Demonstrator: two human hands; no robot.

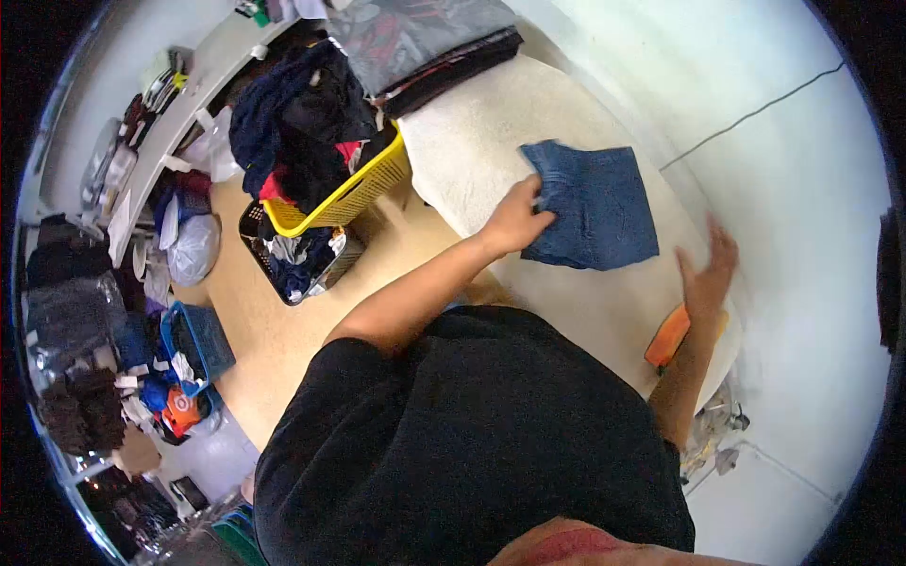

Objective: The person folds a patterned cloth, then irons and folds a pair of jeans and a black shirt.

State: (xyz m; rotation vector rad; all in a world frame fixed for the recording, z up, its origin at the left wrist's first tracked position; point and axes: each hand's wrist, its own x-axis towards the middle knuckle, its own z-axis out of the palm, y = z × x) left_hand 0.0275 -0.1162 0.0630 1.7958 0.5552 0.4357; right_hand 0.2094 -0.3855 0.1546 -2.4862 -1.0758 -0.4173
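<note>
A blue denim garment (595, 208), folded into a small squarish shape, lies on the pale padded board (462, 141). My left hand (517, 219) grips its left edge, with the thumb over the cloth and some of the fingers hidden. To the right of the garment, my right hand (708, 269) is held apart from it, its fingers spread and holding nothing. An orange object (670, 335) with a dark edge sits on the board beside my right wrist, partly hidden by the forearm; I cannot make out its kind.
A grey folded pile (425, 42) rests at the board's far end. Left of the board, a yellow basket (349, 203) heaped with dark clothes stands over a black basket (274, 274). A blue basket (212, 349) and a loaded shelf (179, 123) are farther left. A white wall borders the right.
</note>
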